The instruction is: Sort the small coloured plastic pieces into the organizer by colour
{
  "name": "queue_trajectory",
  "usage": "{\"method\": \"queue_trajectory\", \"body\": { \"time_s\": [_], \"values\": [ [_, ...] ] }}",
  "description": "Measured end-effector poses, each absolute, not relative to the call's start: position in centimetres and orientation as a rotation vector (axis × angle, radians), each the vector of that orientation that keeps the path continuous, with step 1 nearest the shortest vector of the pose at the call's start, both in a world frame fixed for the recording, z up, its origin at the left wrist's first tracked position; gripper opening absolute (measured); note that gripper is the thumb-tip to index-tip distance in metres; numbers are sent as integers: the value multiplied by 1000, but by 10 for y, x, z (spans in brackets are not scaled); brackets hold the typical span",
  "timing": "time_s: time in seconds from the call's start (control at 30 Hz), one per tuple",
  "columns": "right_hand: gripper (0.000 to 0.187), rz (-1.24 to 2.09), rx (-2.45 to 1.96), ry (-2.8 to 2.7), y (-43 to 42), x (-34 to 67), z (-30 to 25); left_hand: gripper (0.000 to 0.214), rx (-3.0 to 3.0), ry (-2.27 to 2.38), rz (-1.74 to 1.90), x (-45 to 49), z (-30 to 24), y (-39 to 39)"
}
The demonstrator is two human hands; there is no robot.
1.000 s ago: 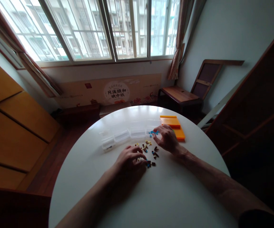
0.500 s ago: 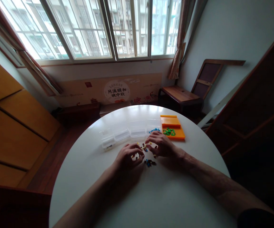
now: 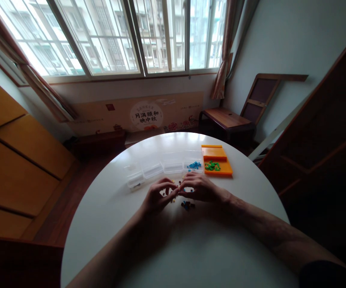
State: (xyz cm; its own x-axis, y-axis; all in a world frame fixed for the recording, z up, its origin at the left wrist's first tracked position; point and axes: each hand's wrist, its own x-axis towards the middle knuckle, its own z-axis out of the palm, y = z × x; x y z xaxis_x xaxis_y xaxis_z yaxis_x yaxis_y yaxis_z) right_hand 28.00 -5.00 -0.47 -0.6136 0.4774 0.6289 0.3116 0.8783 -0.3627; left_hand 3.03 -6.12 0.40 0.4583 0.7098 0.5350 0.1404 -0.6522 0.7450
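Note:
My left hand (image 3: 157, 195) and my right hand (image 3: 199, 187) meet fingertip to fingertip just above the white round table (image 3: 191, 248). Both are closed in a pinch; whatever sits between the fingertips is too small to make out. Under and around the fingers lie scattered small brown, yellow and blue pieces, partly hidden by the hands. Nearer to me rests a little pile of dark brown and blue pieces (image 3: 188, 205).
Beyond the hands, clear plastic boxes (image 3: 153, 171) stand in a curved row; the rightmost holds small blue pieces (image 3: 194, 165). To its right lies an orange tray (image 3: 227, 168) with small green pieces (image 3: 212, 165). A wooden chair (image 3: 227, 118) stands past the table's far edge.
My right hand has drawn down and left to my left hand, and their fingertips now meet. The blue pieces in the box are less covered.

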Motion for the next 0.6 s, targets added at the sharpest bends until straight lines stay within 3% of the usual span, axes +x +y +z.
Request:
{"method": "queue_trajectory", "body": {
  "time_s": [0.3, 0.6],
  "values": [
    [8, 119, -611, -2284, -51, 281, -1, 12, 2137, 738, 1194, 31, 6, -62],
    [16, -199, -1206, -1950, -29, 308, -3, 13, 2537, 635, 976, 32, 7, -71]
  ]
}}
